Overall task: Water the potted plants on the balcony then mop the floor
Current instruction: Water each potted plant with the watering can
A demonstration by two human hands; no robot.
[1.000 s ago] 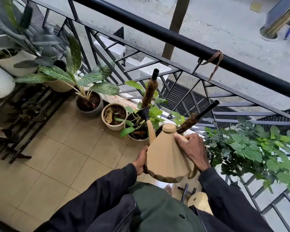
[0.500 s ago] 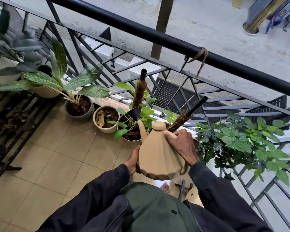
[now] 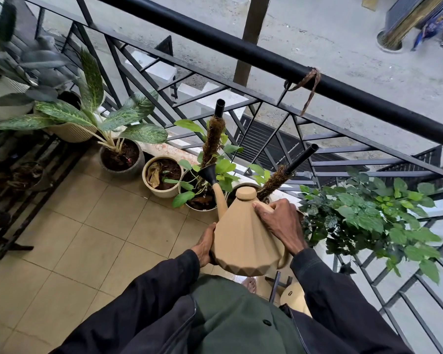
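A tan faceted watering can is held in front of me over the tiled floor. My right hand grips its handle at the top. Cupped against the can's lower left side is my left hand. The can's black spout tip hangs over a pot with a moss pole and green leaves. Right of it stands a second moss-pole pot, partly hidden by the can. A cream pot with a dry leaf and a grey pot with a variegated plant stand further left.
A black metal railing runs along the far side with the street below. A bushy green plant fills the right. A dark slatted rack with more pots stands on the left. Beige tiles lie open at the lower left.
The view has shifted slightly, so the pots sit lower and further left in frame. The can and both hands keep the same hold, with the spout still over the moss-pole pot.
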